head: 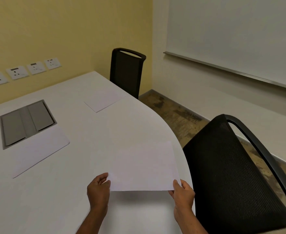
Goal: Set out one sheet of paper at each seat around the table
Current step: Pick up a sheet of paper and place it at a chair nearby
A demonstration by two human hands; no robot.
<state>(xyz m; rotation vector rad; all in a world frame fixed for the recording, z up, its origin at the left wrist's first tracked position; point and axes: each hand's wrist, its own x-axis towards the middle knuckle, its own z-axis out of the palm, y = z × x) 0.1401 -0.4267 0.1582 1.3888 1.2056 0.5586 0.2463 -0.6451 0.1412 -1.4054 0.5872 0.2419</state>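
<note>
Thin white paper sheet: light, floppy, likely slippery. Pinched at near corners by left hand, right hand; best kept there, low.

A small meeting room with a pale yellow wall carrying a row of white power sockets. A white wall to the right holds a large whiteboard. A white curved table has a grey hatch set into it (lids closed). Two black mesh chairs stand on a mottled brown floor.
</note>
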